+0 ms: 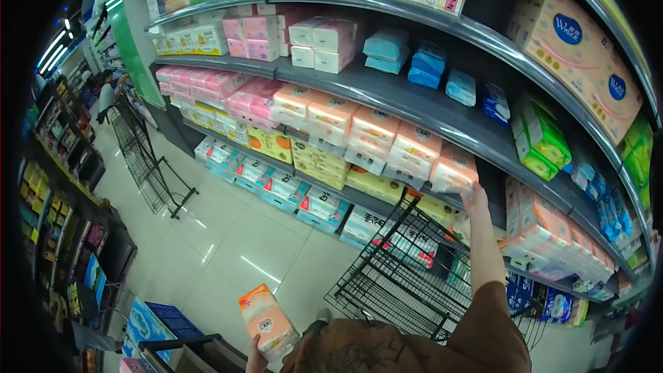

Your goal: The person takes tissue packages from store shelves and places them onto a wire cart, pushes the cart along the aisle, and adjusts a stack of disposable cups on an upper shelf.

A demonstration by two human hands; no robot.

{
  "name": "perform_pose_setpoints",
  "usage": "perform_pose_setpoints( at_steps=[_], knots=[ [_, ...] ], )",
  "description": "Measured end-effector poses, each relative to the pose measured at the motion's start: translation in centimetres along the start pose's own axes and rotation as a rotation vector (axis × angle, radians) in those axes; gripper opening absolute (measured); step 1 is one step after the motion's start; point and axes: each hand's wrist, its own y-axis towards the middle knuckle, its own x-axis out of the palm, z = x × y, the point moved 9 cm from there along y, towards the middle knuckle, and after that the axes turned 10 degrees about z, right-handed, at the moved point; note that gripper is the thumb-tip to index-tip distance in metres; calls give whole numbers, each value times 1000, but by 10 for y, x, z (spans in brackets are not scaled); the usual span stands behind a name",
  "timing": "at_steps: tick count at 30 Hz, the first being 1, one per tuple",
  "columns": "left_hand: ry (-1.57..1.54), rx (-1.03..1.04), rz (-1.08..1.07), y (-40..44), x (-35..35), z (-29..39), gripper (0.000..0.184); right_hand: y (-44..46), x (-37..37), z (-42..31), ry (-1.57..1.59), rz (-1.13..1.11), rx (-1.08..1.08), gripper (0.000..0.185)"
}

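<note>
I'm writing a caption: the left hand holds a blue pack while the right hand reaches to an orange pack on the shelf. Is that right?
No: the pack in the left hand is orange, not blue, as the head view shows. The right hand does reach to a shelved orange pack.

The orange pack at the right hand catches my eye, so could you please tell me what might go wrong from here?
The orange pack could slip, since the right hand seems to meet it only at one front corner. If so, it might drop toward the black cart below. The left hand holds another pack near its lower end, so that one could tip and fall to the floor.
</note>
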Motion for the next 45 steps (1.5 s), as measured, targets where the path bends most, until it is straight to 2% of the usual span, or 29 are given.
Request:
perform_pose_setpoints(
  at_steps=[1, 3, 5, 6, 7, 9, 10, 11, 12, 13, 14, 16, 19, 20, 22, 23, 24, 26, 27, 30, 31, 34, 35, 38, 40, 42, 45],
  knots=[
    [-18, -24, -2, -1, 6, 2, 59, 17, 11, 1, 7, 16, -19, 18],
    [47, 76, 25, -11, 37, 15, 57, 40, 26, 6, 20, 59, -55, 18],
    [123, 193, 42, -20, 64, 38, 56, 61, 22, 29, -16, 29, -21, 28],
    [156, 258, 38, -22, 79, 48, 56, 53, 22, 34, -31, 20, -9, 33],
    [188, 321, 31, -23, 94, 57, 56, 39, 5, 35, -87, 123, -40, 40],
    [277, 436, -39, -53, 154, 78, 54, -67, 14, 25, -203, 325, -98, 55],
    [314, 495, -78, -69, 185, 91, 54, -104, 26, 26, -398, 84, -288, 69],
    [371, 544, -122, -79, 210, 101, 62, -177, 52, 28, -298, -135, -215, 68],
    [416, 557, -190, -88, 239, 107, 66, -206, 30, 52, -457, -198, -117, 65],
    [463, 563, -256, -97, 268, 111, 70, -266, 32, 66, -412, -211, 168, 62],
    [510, 564, -322, -104, 297, 114, 74, -312, 34, 81, -397, -463, 249, 67],
    [632, 526, -512, -114, 362, 107, 83, -377, 35, 99, -477, -672, 290, 81],
    [856, 449, -740, -124, 456, 67, 87, -430, 45, 111, -99, -636, 351, 92],
    [915, 401, -836, -125, 482, 44, 88, -432, 45, 113, -58, -537, 315, 98],
    [1057, 318, -951, -125, 520, -5, 82, -411, 10, 110, -545, -251, -176, 93],
    [1200, 355, -996, -117, 532, -29, 80, -407, 3, 100, -376, -140, -89, 85],
    [1344, 394, -1038, -114, 542, -48, 79, -409, -10, 92, -337, -57, -69, 82],
    [1361, 306, -1116, -129, 558, -79, 75, -409, -43, 76, -262, 94, -31, 76],
    [1364, 257, -1151, -135, 563, -91, 73, -407, -51, 66, -252, 116, -27, 74],
    [1138, 430, -1261, -132, 566, -101, 61, -396, -67, 45, -255, 160, -29, 66],
    [1122, 631, -1149, -130, 565, -90, 47, -383, -66, 36, -279, 156, -43, 63],
    [1051, 849, -983, -93, 536, -73, 42, -323, -69, 18, -373, 126, -117, 61],
    [910, 595, -828, -89, 520, -66, 36, -298, -59, 7, -382, 96, -144, 61],
    [870, 481, -580, -47, 453, -48, 34, -215, -17, -27, -428, 8, -161, 57],
    [929, 555, -418, -34, 409, -31, 35, -144, -10, -39, -436, 35, -136, 53],
    [985, 599, -257, -22, 361, -21, 36, -73, -3, -42, -429, -21, -290, 50],
    [1075, 579, 15, 12, 248, -21, 38, -13, 16, -33, -547, 90, -536, 45]
  ],
)
